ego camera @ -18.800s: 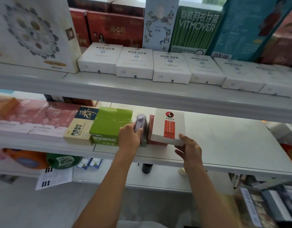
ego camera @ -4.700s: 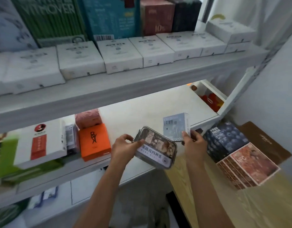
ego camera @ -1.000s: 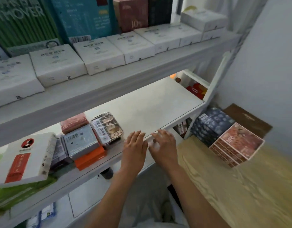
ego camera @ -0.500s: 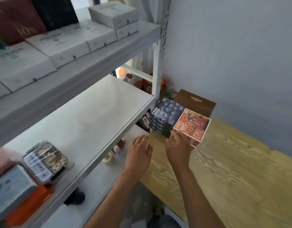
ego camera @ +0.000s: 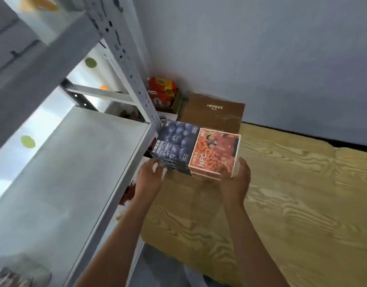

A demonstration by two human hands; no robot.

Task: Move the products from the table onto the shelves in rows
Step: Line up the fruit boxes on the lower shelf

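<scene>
Two stacks of flat boxes sit side by side, touching, on the wooden bench (ego camera: 292, 204) at the centre of the frame: a blue stack (ego camera: 175, 145) on the left and an orange stack (ego camera: 214, 152) on the right. The left hand (ego camera: 148, 179) grips the near left corner of the blue stack, its fingers (ego camera: 155, 165) curled against the edges. The right hand (ego camera: 236, 183) cups the near right corner of the orange stack, thumb up its side. A brown carton (ego camera: 213, 112) lies behind the stacks by the wall. The white shelf (ego camera: 64, 183) fills the left of the frame.
</scene>
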